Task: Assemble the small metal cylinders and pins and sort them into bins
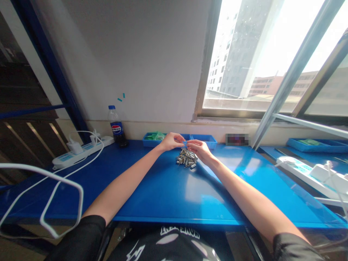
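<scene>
In the head view, both your hands are up close together over the blue table point(152, 192), right at the far edge of the pile point(186, 158) of small metal parts. This looks like fine work for your fingertips, so go slow and be gentle. Keep your hands near each other, just above the pile, so that a dropped part falls back onto it and doesn't roll away. It should help to take one part at a time by its body, since the thin pins look easy to bend. Rest your wrists if your arms get tired, and let the light from the window point(244, 65) on your right help you see.

Your left hand point(173, 141) is bent, with the thumb and fingers brought near each other. Your right hand point(200, 148) is curled too, its fingertips facing the left ones. There may be a tiny thing between them, but it is too small to see well, so I cannot tell if either hand is pinching a part. The pile lies under and just in front of your fingers. The blue tray point(212, 145) sits behind your hands.
</scene>
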The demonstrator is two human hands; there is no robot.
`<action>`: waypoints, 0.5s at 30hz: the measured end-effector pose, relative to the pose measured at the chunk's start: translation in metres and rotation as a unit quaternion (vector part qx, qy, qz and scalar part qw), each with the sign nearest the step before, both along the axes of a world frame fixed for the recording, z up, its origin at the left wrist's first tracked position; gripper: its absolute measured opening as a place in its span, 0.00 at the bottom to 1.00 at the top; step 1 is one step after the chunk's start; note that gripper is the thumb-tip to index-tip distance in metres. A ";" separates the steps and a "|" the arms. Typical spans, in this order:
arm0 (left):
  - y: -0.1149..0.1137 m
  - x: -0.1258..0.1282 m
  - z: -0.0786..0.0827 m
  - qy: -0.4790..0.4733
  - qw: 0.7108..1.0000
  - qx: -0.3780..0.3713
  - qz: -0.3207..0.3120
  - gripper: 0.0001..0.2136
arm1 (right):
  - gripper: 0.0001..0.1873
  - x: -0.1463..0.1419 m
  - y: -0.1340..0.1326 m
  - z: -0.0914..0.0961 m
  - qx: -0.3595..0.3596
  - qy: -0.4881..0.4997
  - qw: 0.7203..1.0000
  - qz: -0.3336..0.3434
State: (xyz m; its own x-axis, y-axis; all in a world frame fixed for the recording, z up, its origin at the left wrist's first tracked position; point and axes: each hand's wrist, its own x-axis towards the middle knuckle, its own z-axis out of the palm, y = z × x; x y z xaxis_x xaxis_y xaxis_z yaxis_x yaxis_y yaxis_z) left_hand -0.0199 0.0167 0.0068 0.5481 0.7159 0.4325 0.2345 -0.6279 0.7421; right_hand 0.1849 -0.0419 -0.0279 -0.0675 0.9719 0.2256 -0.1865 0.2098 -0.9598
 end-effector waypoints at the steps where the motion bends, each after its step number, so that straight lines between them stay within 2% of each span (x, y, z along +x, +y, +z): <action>1: 0.001 0.000 -0.001 0.015 1.000 0.013 0.017 0.13 | 0.18 0.001 0.001 -0.001 -0.001 -0.002 1.000 -0.010; 4: 0.003 0.000 -0.007 0.080 0.994 0.045 0.059 0.10 | 0.17 0.005 0.006 -0.003 0.001 -0.003 0.998 -0.065; 8: 0.005 -0.001 -0.015 0.147 0.988 0.046 0.026 0.10 | 0.21 0.015 0.014 -0.006 0.022 0.007 0.988 -0.150; 11: 0.003 -0.001 -0.021 0.177 0.983 0.053 0.008 0.11 | 0.25 0.020 0.018 -0.007 0.021 0.016 0.985 -0.173; 15: -0.002 0.002 -0.027 0.204 0.977 0.066 0.008 0.12 | 0.25 0.020 0.017 -0.007 0.006 0.016 0.985 -0.174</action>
